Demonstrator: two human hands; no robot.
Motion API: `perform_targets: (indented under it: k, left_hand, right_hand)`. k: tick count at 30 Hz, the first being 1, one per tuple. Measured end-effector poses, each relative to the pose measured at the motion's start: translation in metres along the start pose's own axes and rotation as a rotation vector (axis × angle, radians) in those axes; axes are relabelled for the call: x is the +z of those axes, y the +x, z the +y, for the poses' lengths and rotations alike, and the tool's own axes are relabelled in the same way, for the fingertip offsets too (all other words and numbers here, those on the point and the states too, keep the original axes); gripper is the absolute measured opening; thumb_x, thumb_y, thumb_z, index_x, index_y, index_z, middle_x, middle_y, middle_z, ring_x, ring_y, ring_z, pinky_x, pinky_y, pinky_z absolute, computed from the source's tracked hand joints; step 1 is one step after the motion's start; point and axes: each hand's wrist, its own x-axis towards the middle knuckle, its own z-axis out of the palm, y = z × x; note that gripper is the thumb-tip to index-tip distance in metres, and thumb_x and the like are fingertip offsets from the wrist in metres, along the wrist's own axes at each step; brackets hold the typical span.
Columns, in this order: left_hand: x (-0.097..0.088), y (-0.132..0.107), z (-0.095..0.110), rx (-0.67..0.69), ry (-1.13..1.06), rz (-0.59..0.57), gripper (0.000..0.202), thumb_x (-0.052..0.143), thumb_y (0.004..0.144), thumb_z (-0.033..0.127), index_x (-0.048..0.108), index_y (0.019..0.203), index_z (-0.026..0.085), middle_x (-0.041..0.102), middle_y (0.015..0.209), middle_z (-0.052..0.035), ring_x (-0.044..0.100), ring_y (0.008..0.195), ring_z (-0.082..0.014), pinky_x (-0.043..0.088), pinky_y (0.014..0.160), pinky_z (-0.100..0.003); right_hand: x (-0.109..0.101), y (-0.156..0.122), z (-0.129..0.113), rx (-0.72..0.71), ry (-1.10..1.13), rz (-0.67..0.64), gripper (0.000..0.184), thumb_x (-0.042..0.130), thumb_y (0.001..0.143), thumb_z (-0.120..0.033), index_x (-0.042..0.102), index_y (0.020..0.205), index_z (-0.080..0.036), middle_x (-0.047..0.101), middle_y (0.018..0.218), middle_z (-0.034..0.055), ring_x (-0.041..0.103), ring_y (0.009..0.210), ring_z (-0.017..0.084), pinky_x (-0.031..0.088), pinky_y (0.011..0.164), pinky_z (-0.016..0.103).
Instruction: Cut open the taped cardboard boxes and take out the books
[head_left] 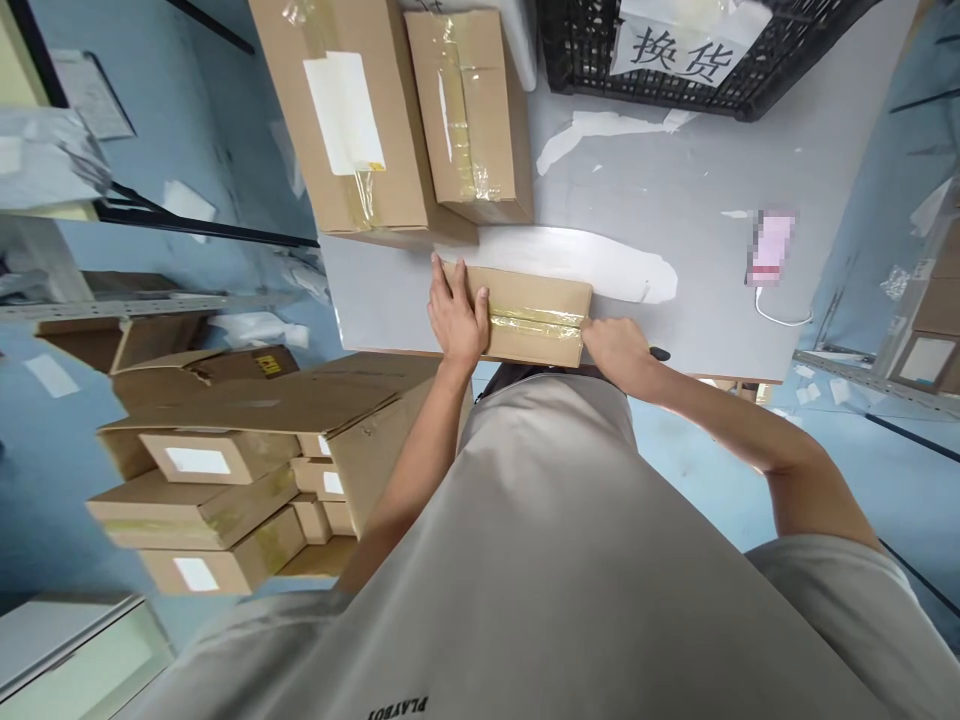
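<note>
A small cardboard box [536,345] lies at the front edge of the grey table, with shiny clear tape along its top seam. My left hand [459,318] rests on the box's left end, fingers spread and pressing on it. At the right end of the box, my right hand [619,352] is closed in a fist, touching the end of the taped seam. A black tip [660,354] sticks out behind that fist, seemingly the end of a tool in it; the rest is hidden by the fingers.
Two taped cartons, a large one [360,130] and a smaller one [476,120], stand at the back left of the table [720,210]. Behind is a black crate [675,90]; a pink device [771,245] with a white cord lies right. A big open carton [382,440] holds several boxes.
</note>
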Motion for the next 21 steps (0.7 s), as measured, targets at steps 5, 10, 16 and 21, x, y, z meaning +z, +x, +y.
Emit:
perform_targets:
  k: [5,10,16,21]
  left_hand:
    - [0.001,0.0,-0.003,0.02,0.04,0.003,0.082,0.05,0.11,0.075,0.047,0.176,0.026,0.023,0.193,-0.0176,0.027,0.178,-0.0416,0.022,0.144,-0.065]
    - [0.002,0.0,-0.007,0.034,0.052,0.017,0.08,0.048,0.111,0.076,0.047,0.176,0.029,0.024,0.193,-0.0139,0.028,0.178,-0.0402,0.02,0.145,-0.063]
    - [-0.005,-0.001,-0.014,0.078,0.055,-0.004,0.081,0.041,0.113,0.077,0.045,0.177,0.027,0.025,0.193,-0.0132,0.028,0.178,-0.037,0.021,0.146,-0.059]
    - [-0.025,0.008,-0.034,0.077,-0.005,0.04,0.083,0.037,0.112,0.08,0.05,0.175,0.027,0.038,0.185,-0.0167,0.031,0.176,-0.036,0.024,0.145,-0.057]
  right_hand:
    - [0.006,-0.006,0.024,-0.026,-0.075,0.029,0.053,0.05,0.102,0.003,0.07,0.148,-0.012,0.086,0.118,0.0208,0.085,0.101,0.032,0.057,0.082,0.04]
    - [0.016,-0.002,0.033,-0.047,-0.088,0.031,0.05,0.047,0.108,-0.003,0.068,0.152,-0.016,0.085,0.121,0.0197,0.084,0.099,0.03,0.052,0.079,0.037]
    - [0.036,-0.008,0.06,-0.086,-0.008,0.092,0.041,0.04,0.122,-0.035,0.074,0.141,-0.024,0.086,0.124,0.014,0.081,0.098,0.029,0.047,0.074,0.034]
    - [0.088,0.002,0.088,0.102,0.537,0.377,0.041,0.052,0.117,-0.053,0.079,0.125,-0.023,0.084,0.091,0.0033,0.076,0.081,0.023,0.049,0.073,0.029]
